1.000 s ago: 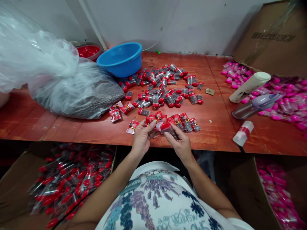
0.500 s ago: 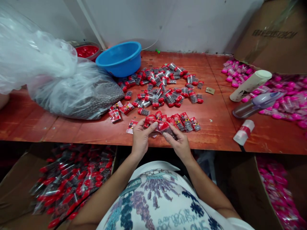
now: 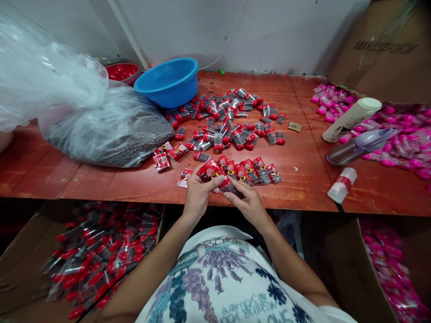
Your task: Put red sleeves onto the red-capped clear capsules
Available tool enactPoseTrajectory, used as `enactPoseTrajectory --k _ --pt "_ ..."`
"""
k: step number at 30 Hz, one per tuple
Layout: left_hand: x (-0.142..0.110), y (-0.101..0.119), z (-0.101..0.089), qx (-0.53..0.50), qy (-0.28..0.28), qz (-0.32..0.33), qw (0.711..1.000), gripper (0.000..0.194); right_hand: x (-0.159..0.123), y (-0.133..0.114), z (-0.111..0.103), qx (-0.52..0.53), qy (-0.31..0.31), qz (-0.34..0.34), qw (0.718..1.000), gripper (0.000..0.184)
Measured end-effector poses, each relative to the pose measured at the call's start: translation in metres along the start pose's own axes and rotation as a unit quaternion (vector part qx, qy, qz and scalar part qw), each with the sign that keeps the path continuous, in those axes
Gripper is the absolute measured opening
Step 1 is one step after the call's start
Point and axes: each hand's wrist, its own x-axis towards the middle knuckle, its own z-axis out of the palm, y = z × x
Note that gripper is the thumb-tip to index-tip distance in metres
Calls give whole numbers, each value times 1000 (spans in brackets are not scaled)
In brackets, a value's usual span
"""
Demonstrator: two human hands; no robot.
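Observation:
In front of my body, my left hand [image 3: 198,197] pinches a red printed sleeve [image 3: 208,170] between thumb and fingers. My right hand [image 3: 252,202] grips a small clear bottle [image 3: 232,187] with dark contents and a red cap end, which meets the sleeve. How far the bottle sits inside the sleeve is hard to make out. Just beyond my hands lies a row of red-labelled bottles [image 3: 260,170]. Farther back is a loose pile of red-capped bottles [image 3: 218,140] without labels. Several red printed sleeves [image 3: 161,163] rest to the left.
A clear bag of dark beads [image 3: 111,130] and a blue basin [image 3: 168,83] stand at the left. To the right are a white tumbler [image 3: 352,120], a purple-lidded bottle [image 3: 360,146], a white roll [image 3: 342,185] and pink bottles [image 3: 409,146]. Below sits a carton of red-capped bottles [image 3: 20,242].
The bottle in my right hand has tilted and shifted slightly left and down. The sleeve in my left hand has turned, showing more of its printed face.

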Motion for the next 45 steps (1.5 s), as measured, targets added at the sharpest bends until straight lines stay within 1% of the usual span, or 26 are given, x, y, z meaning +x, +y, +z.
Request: enactPoseTrajectory --k 3,5,8,10,12,15,17,19,20,22,24,26,28,31,33,36,38,42,45 --pt "-2 -1 1 0 19 18 1000 41 0 0 -1 -7 6 7 1000 47" --pt "-2 -2 0 -1 28 15 999 43 0 -1 -2 7 1 14 1000 45" --pt "-1 -3 -2 4 3 4 1000 39 2 -2 -4 53 -23 26 998 43" --pt "-1 -4 -4 3 -20 3 1000 36 2 -2 -6 65 -31 31 997 44" --pt "0 -5 -5 4 -30 6 1000 32 2 -2 -9 46 -31 32 998 46" --pt "0 -8 -5 3 -27 8 1000 28 2 -4 -13 -4 -35 19 999 47" --pt "-1 -9 -4 -4 -27 7 1000 31 2 -4 -14 -29 -34 4 999 47" --pt "-2 -9 -3 -6 -29 8 1000 36 2 -4 -13 -27 -20 -1 999 45" --pt "-3 -9 -3 -5 -30 8 1000 38 2 -4 -12 -11 -8 8 1000 44" --pt "-4 -9 -3 -1 -32 3 999 41 1 -2 -5 49 20 44 998 42" --pt "-5 -8 -3 2 -41 -12 999 43 0 -1 2 117 52 85 988 39" --pt "-5 -8 -3 1 -49 -25 998 44 -2 0 8 151 80 98 980 35" --pt "-4 -7 -4 0 -40 -28 999 39 -4 0 10 139 84 82 983 35" --pt "-3 -10 -5 -3 -16 -28 999 35 -4 2 10 102 45 58 992 39" --pt "-3 -14 -4 1 -14 -33 999 39 -3 5 11 99 42 57 993 40" --pt "-2 -18 -3 16 -19 -38 999 44 -2 11 12 108 57 58 991 45" --pt "-1 -18 -5 13 -14 -45 999 48 -2 14 10 103 50 59 992 46" --pt "-1 -17 -11 -12 4 -76 997 59 -2 17 4 95 33 81 992 39" --pt "-3 -22 -12 -12 -8 -92 996 60 -1 23 5 84 58 84 991 33"
